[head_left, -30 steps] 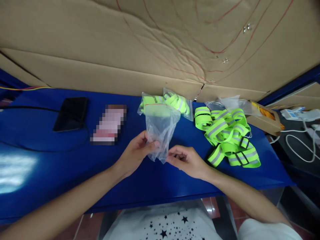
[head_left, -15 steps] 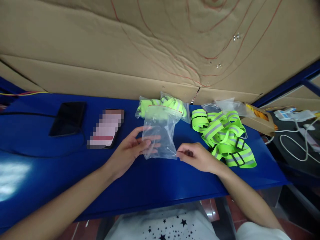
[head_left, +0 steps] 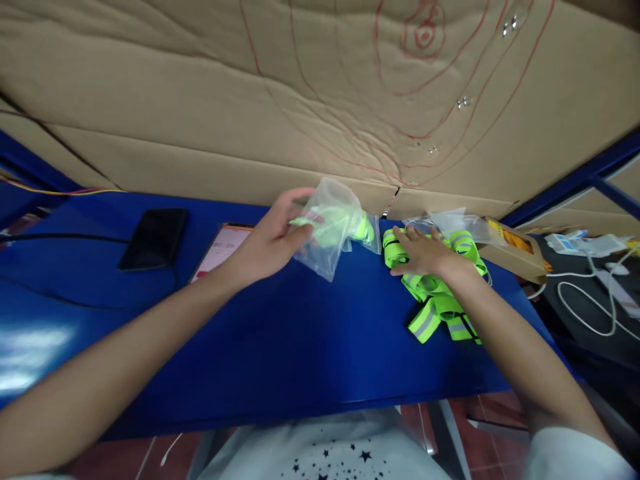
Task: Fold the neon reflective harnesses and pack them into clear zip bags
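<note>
R hand [head_left: 425, 253] moved onto bands [head_left: 436, 303], grip apart | L hand [head_left: 270, 243] grip clamps bag [head_left: 327, 230] | phone [head_left: 220, 245] part-hidden

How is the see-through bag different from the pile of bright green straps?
The clear plastic bag is see-through and plain; the reflective straps are neon green with grey stripes. The bag is one piece, held above the blue table by the left hand; the straps are many, tangled in a pile on the table under the right hand. Both are floppy, and each has a hand on it.
</note>
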Demonstrator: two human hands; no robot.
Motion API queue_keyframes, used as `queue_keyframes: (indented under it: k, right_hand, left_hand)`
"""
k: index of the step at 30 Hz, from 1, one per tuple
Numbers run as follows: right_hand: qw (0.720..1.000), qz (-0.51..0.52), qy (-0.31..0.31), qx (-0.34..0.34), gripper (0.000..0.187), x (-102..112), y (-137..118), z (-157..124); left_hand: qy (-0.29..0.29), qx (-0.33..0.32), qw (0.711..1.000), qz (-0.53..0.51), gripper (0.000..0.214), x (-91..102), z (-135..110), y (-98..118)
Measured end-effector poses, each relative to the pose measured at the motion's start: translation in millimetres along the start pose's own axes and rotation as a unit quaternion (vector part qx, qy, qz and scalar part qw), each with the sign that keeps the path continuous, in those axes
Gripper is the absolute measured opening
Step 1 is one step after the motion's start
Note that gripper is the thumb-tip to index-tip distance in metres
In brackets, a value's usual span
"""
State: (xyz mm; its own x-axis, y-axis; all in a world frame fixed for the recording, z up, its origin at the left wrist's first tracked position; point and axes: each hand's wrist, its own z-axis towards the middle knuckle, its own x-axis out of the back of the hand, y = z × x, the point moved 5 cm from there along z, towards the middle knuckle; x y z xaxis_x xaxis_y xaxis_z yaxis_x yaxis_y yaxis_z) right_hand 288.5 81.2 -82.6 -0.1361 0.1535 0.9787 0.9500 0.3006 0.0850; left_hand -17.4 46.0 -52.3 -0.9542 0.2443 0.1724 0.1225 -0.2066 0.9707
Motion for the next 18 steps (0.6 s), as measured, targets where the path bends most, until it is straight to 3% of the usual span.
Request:
queue_keyframes:
  k: [2, 5, 10, 14, 16, 18]
  right_hand:
    - [1.000, -0.004, -0.028, 0.014, 0.109, -5, -4, 6]
    - [0.998, -0.006, -0.041, 0.054, 0.103, -5, -20, -1]
    - [0.991, -0.018, -0.029, 0.132, 0.097, -4, -67, -47]
    - [0.971, -0.031, 0.011, 0.237, 0.095, -9, -112, -87]
    - [0.961, 0.009, 0.015, 0.276, 0.099, -13, -127, -97]
    - [0.952, 0.063, 0.014, 0.300, 0.099, -17, -133, -101]
  left_hand:
    - [-0.045, -0.038, 0.994, 0.096, 0.073, -5.7, 30, 8]
    - [-0.038, -0.069, 0.968, 0.238, 0.075, -14.1, 68, 7]
    - [-0.020, -0.135, 0.909, 0.395, 0.064, -36.7, 94, 1]
    - [0.010, -0.170, 0.885, 0.434, 0.052, -48.1, 74, 17]
    - [0.011, -0.212, 0.879, 0.426, 0.051, -53.5, 45, 32]
    - [-0.051, -0.274, 0.881, 0.383, 0.048, -63.2, 5, 42]
